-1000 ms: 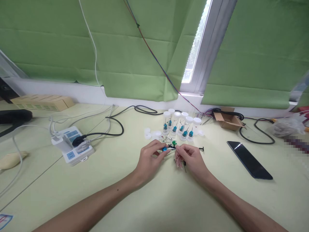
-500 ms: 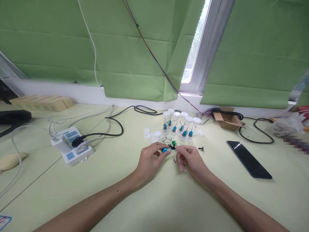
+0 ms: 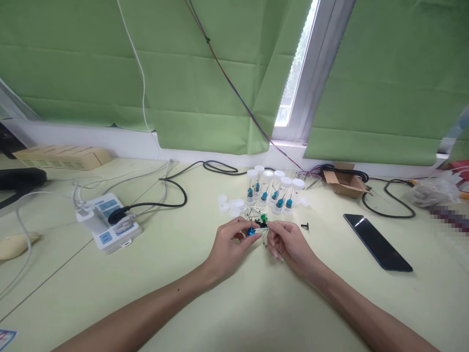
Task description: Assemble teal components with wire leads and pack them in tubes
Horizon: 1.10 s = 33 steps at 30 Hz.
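My left hand [image 3: 227, 247] is closed, holding a small round blue part [image 3: 251, 231] between thumb and fingers. From this part a thin dark stem stands up. A thin metal rod [image 3: 261, 228] reaches from the blue part across to my right hand [image 3: 291, 242], whose thumb and forefinger pinch its other end. My remaining right fingers are curled below. Just beyond my fingertips lie small green pieces [image 3: 264, 217], black pieces [image 3: 259, 223] and several thin metal rods [image 3: 254, 211], partly hidden by my hands. A black T-shaped piece [image 3: 305, 226] rests right of my right hand.
Several clear tubes with white caps [image 3: 286, 182] stand behind, blue parts inside. Loose white caps [image 3: 236, 204] lie left of them. A power strip [image 3: 106, 222] with cables is at left; a phone [image 3: 377, 242] and an open cardboard box [image 3: 346, 187] are at right.
The blue part has turned in my left fingers: its shiny round face pointed up before, and now its side and stem show. My right hand has barely moved.
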Available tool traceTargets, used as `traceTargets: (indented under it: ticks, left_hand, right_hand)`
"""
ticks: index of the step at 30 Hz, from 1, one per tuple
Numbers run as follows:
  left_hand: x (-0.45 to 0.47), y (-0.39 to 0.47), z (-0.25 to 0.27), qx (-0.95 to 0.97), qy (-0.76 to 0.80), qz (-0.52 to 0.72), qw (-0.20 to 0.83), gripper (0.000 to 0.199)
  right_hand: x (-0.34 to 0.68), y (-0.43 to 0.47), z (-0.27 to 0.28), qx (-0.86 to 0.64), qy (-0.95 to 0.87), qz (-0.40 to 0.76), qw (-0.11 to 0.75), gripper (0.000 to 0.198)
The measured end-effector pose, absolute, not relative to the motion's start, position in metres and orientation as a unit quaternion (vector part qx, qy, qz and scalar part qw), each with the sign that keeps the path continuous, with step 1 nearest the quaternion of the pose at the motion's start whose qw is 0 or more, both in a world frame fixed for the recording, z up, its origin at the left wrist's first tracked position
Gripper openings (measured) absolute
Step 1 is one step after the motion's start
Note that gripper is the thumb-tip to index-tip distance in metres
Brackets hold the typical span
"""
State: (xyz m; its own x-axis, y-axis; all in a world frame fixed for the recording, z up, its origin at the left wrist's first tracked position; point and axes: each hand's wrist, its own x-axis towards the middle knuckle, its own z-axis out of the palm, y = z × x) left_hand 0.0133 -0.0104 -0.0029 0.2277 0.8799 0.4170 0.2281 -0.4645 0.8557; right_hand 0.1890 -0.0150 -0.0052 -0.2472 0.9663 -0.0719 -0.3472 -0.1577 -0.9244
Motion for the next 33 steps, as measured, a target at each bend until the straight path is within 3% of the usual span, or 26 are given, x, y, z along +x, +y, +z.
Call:
traceTargets:
  ticks: [33]
  left_hand:
    - [0.0163,-0.0086,0.0032,0.553,0.426,0.477,0.534,0.023]
  right_hand:
    - [0.1905,-0.0106,-0.0115,-0.238,-0.391,0.707,0.538,0.022]
